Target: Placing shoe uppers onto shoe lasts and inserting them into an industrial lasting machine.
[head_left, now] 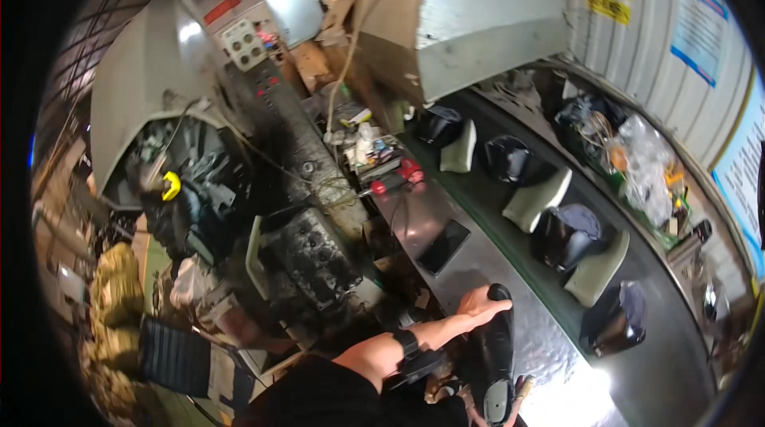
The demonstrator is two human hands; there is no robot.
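Observation:
My left hand is wrapped over the far end of a long, shiny black boot-shaped piece, above the edge of the metal table. A pale grey end shows on the piece nearest me. Fingers of my right hand show at the lower edge, one on each side of that pale end; the rest of this hand is out of sight. On the table, a black phone lies flat beyond my left hand.
To the right, a dark conveyor belt carries several black shoe uppers and pale curved pieces. A grey metal hood stands over its far end. A sooty machine is at left; clear plastic bags lie beyond the belt.

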